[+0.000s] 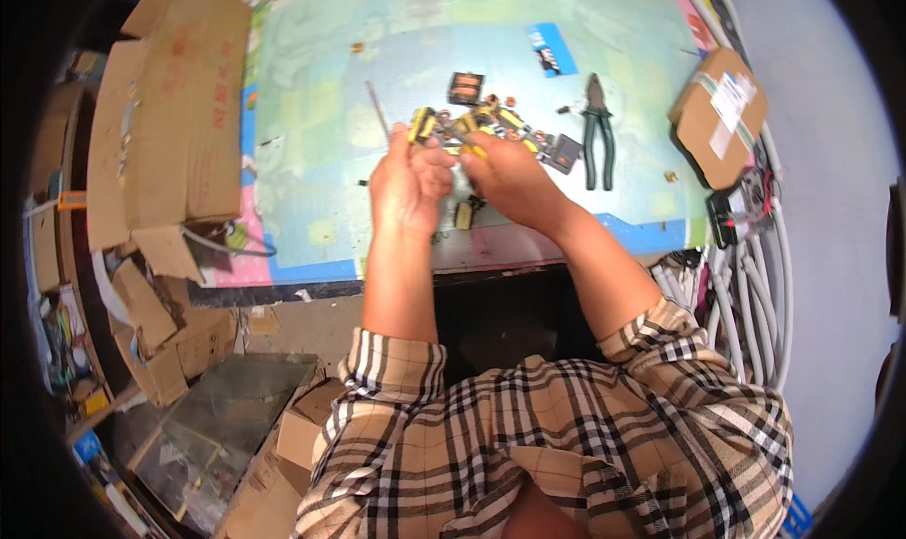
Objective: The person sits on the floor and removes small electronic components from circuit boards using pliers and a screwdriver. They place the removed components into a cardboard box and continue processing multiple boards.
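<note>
My left hand [412, 180] is closed with its palm turned up, holding a small transformer [422, 126] with yellow tape and dark ends at the fingertips. Close beside it, my right hand [516, 176] has its fingers curled round something yellow [472, 150], mostly hidden, so its kind is unclear. A thin metal rod [377, 107] slants up beyond my left fingers; its lower end is hidden. Past both hands lies a pile of small transformers and copper coils [511, 120]. A larger black transformer with copper winding [466, 88] stands behind it. Another yellow-and-black transformer [463, 214] sits near my wrists.
Green-handled pliers [598, 138] lie right of the pile, near a grey block [564, 153]. A blue card [551, 49] is farther back. Cardboard boxes [212, 105] flank the table's left; a taped carton [720, 114] and a meter [741, 209] sit at the right edge.
</note>
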Motion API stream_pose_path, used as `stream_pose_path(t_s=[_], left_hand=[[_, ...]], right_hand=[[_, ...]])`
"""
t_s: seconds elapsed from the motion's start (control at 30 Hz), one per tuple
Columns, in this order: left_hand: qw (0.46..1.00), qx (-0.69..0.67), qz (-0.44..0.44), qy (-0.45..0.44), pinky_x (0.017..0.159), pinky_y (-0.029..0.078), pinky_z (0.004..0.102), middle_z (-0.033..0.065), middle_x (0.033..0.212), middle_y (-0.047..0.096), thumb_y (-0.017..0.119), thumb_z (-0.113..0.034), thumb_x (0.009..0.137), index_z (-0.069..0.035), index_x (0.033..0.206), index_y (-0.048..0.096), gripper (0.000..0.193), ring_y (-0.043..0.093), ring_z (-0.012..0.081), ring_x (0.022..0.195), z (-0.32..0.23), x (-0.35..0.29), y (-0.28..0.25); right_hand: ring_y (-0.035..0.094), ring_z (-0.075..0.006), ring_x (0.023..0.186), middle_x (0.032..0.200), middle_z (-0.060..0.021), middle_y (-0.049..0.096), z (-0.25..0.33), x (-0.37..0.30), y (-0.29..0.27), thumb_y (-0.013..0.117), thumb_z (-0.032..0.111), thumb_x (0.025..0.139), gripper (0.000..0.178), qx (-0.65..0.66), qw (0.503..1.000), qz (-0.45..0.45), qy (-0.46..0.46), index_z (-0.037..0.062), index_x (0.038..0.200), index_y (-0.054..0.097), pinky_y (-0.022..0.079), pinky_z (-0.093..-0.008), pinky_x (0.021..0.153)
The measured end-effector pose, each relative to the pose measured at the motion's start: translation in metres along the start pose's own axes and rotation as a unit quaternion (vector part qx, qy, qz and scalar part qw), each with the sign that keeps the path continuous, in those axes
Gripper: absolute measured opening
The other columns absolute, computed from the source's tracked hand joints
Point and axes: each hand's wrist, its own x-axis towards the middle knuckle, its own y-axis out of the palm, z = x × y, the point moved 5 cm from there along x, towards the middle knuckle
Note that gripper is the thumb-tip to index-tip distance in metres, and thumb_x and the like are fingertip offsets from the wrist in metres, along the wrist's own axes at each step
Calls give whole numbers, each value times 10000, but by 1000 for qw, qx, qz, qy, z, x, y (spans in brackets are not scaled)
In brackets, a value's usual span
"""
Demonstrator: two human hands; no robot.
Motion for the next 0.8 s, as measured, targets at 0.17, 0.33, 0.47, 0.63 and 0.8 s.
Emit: stream_pose_path(t_s=[0.17,0.33,0.47,0.63,0.8], left_hand=[[994,104,-7,38,446,408,259,86,645,633,432,-370,994,29,995,539,414,537,139,483,-2,-4,8],[962,263,-22,65,458,425,274,82,661,642,410,-348,1001,59,1009,553,432,529,129,482,-4,-9,19],[837,519,-47,163,578,466,375,154,693,651,390,-327,984,28,880,611,431,595,261,575,-3,-15,23],[675,701,-67,221,738,459,503,263,806,645,426,-297,959,15,833,631,394,604,455,788,8,-12,24],[661,702,-70,256,711,462,508,276,774,636,438,-286,952,17,804,629,388,607,460,757,5,-19,26]], right_hand=[[596,-411,852,859,-245,622,-20,-9,6,531,172,876,210,-105,987,91,77,-19,950,574,464,-475,762],[619,-383,899,928,-232,640,-84,-3,-43,637,217,803,271,-250,942,-20,225,8,965,577,484,-444,826],[594,-369,1007,1144,-208,537,-101,-12,-63,770,203,713,480,-314,886,-14,342,50,1110,549,494,-421,851],[583,-378,1017,1250,-199,423,-122,-19,-53,795,219,687,599,-333,872,-2,358,75,1186,497,493,-425,862],[580,-363,1020,1211,-194,451,-123,-22,-56,804,220,669,600,-330,887,-15,321,73,1172,512,493,-422,859]])
